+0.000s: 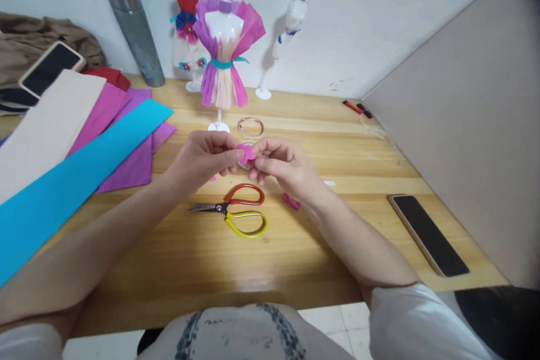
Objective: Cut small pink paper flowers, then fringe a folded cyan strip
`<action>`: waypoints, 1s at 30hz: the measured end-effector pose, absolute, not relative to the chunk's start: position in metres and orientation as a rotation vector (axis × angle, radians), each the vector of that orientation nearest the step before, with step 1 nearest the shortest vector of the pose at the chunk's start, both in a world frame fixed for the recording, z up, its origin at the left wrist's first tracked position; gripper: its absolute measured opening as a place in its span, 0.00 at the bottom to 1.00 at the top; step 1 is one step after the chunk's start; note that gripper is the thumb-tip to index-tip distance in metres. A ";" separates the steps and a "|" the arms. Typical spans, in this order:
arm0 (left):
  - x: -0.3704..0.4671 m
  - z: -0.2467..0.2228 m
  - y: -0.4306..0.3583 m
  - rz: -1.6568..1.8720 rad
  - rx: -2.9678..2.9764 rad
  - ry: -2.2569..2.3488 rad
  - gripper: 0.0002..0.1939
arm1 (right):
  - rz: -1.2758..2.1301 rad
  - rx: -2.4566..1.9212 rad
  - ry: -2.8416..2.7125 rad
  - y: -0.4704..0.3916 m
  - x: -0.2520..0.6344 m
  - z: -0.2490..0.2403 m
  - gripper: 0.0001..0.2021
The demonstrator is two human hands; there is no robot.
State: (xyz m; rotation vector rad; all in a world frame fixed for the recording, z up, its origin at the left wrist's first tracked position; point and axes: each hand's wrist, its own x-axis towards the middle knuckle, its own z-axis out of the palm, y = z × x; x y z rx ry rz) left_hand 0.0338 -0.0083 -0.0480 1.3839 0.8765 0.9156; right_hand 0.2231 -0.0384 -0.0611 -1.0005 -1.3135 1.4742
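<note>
Between my two hands is a small pink paper flower (246, 153), raised above the table. My left hand (211, 157) pinches its left side with thumb and forefinger. On the other side, my right hand (283, 164) grips the flower's edge with thumb and fingertips. Below them lie scissors (246, 211) with one red and one yellow handle, blades toward the left. A rolled scrap of magenta paper (292, 201) rests beneath my right wrist. Partly hidden behind my fingers is a tape roll; another clear tape roll (250, 127) lies just beyond.
Sheets of coloured crepe paper, a blue strip (97, 180) on top, cover the left side. Small dress forms, one in a pink-and-purple paper dress (223, 81), stand at the back beside a flask (133, 28). A phone (428, 234) lies right; another phone (53, 69) lies back left.
</note>
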 end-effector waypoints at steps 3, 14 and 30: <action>0.033 -0.049 -0.007 0.917 1.375 0.869 0.05 | 1.472 -1.016 -1.321 -0.040 0.222 -0.059 0.13; 0.038 -0.048 -0.009 0.897 1.329 0.795 0.04 | 1.307 -1.068 -1.330 -0.041 0.217 -0.062 0.15; 0.036 -0.056 -0.007 0.849 1.345 0.811 0.07 | 1.336 -1.087 -1.358 -0.039 0.220 -0.060 0.16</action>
